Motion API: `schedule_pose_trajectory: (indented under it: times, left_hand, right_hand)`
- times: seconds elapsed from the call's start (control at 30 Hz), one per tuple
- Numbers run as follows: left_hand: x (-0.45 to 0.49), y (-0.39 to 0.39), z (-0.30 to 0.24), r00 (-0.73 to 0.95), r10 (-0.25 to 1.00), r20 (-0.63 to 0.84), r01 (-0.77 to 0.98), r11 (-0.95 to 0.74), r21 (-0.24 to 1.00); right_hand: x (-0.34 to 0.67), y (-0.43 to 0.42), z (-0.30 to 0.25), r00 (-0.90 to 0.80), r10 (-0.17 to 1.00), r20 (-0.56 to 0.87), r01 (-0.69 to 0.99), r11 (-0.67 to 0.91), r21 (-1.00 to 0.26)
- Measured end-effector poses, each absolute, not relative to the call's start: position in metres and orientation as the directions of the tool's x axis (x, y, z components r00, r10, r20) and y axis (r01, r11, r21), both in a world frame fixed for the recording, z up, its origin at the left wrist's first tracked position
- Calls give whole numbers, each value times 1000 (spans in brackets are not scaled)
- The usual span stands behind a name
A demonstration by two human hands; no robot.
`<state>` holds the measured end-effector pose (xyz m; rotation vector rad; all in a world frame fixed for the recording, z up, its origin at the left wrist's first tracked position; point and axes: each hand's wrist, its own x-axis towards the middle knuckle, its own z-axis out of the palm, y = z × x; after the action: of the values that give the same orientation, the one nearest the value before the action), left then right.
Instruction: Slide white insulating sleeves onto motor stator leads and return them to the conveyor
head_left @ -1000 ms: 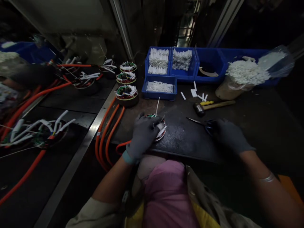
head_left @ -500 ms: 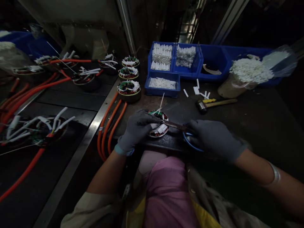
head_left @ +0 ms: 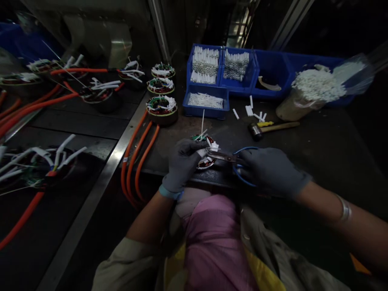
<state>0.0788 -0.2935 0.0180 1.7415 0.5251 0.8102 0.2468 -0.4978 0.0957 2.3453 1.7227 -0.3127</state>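
"Pointing at the left fingertips, the blue-handled scissors [head_left: 224, 157] are gripped by the right hand [head_left: 262, 166], fingers curled round the handles!"

"And the left hand [head_left: 185, 161]?"

"Clamped! A white piece [head_left: 203, 152] is pinched there, and the wound ring [head_left: 207, 163] is partly covered, right beneath those fingers."

"How is it best handled?"

"The wound ring should be kept steady, the blades angled clear of the fingertips, and the white strand [head_left: 203, 121] just beyond them spared. Whether the blades are parted cannot be told."
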Motion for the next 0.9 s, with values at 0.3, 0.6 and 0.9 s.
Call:
schedule_pose_trajectory:
  times: [0.3, 0.6, 0.9]
  left_hand:
    - [92, -251, 45, 877, 226, 423, -102, -774, 625]
    - [102, -263, 46, 886, 297, 355, -67, -676, 734]
    - [159, -204, 71, 803, 350, 482, 15, -821, 571]
  right_hand:
    - [235, -510, 107, 297, 874, -385, 947, -322, 1]
    - [217, -472, 125, 301, 871, -389, 950, -308, 47]
    - [245, -491, 67, 145, 889, -434, 894, -306, -327]
